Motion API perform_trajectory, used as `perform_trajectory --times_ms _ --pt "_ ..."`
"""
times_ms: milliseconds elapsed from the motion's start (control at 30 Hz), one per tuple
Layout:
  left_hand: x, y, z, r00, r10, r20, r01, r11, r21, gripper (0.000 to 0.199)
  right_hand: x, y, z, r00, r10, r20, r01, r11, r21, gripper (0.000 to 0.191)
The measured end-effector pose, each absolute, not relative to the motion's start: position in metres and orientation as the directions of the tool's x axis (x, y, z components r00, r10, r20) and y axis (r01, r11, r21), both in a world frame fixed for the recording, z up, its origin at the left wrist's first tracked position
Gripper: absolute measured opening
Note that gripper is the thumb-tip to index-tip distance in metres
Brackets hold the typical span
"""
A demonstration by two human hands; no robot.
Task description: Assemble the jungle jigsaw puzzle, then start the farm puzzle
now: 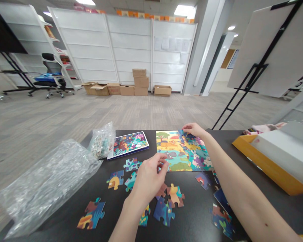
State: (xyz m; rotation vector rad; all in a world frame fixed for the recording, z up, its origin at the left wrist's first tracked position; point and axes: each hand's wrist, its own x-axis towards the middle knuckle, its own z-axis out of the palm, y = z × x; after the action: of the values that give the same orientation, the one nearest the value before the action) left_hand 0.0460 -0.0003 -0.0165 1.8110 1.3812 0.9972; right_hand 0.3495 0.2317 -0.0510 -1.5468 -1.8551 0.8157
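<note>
My right hand (194, 129) is at the far edge of the partly joined jigsaw puzzle (176, 161), its fingertips closed on a dark blue puzzle piece (181, 133). Near the puzzle's lower left corner hovers my left hand (151, 173), fingers loosely curled and a little apart from the thumb, with nothing visible in them. Loose pieces lie around it: an orange and blue piece (116, 179), a teal piece (131, 164), a blue piece (164, 211) and a tan piece (176, 195). My right forearm partly covers other pieces, among them a brown and blue one (221, 220).
A crumpled clear plastic bag (50, 181) covers the table's left side. Behind it stand a filled plastic bag (102, 141) and a picture card (130, 144). At the right is a yellow and white box (275, 164). Another loose piece (91, 213) lies front left on the black table (192, 222).
</note>
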Motion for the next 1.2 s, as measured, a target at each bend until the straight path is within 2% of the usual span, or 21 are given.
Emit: perform_trajectory --times_ms 767,1033,1200 --pt "0.045 -0.001 -0.013 0.175 0.966 0.191 0.477 -0.253 0.842 0.016 0.343 0.225 -0.048 -0.163 0.98 0.118 0.776 0.201 -0.597 0.018" --pt "0.045 -0.002 -0.011 0.185 0.963 0.196 0.496 -0.264 0.827 0.015 0.347 0.222 -0.035 -0.217 0.975 0.046 0.8 0.204 -0.564 0.028" --pt "0.045 -0.002 -0.012 0.198 0.961 0.191 0.512 -0.268 0.816 0.015 0.349 0.221 -0.028 -0.273 0.962 -0.02 0.821 0.222 -0.527 0.022"
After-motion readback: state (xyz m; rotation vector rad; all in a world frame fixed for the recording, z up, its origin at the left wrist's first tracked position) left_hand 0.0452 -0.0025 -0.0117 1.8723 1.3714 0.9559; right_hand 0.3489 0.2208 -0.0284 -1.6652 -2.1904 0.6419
